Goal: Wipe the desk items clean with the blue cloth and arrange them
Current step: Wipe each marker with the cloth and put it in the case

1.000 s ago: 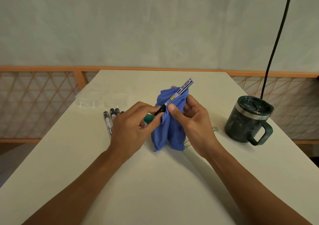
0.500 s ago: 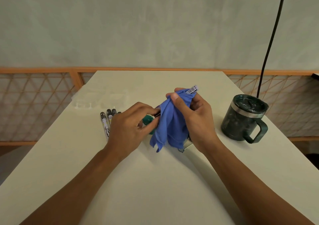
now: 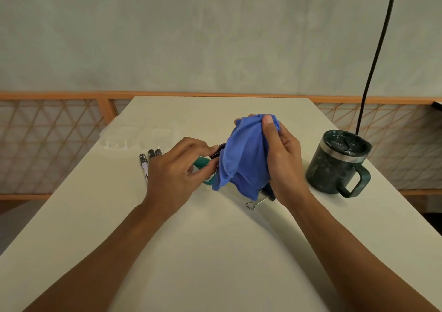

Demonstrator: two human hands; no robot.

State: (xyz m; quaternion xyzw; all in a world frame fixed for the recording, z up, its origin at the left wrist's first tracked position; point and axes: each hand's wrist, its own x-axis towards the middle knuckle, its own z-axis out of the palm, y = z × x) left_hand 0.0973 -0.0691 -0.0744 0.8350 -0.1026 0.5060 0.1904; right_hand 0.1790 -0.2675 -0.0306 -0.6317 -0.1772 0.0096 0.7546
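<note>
We're wiping one marker (image 3: 218, 151), mid-stroke by our guess. Our left hand (image 3: 177, 168) is pinching its dark end, fingers (image 3: 203, 147) narrow and curled round it. Our right hand (image 3: 282, 158) is gripping the blue cloth (image 3: 241, 158), which is bunching over the rest of the barrel, thumb on top. The barrel is hiding under the fabric, so only that dark end is showing, raised above the bench (image 3: 215, 252) mid-scene.

Doing it well, we reckon: we're wanting a firm squeeze through the cloth, the left pinch acting as a steady anchor, and the cloth sliding the full length and twisting round so every side is getting covered. Then we're swapping ends, since the pinched tip is going unwiped. We're also watching the loose hem dangling low over the binder clip (image 3: 255, 202) and a teal item (image 3: 202, 163); it could be dragging them.

The other markers (image 3: 144, 165) are lying in a row left of our left hand. The green mug (image 3: 339, 165) is standing well apart on the right.
</note>
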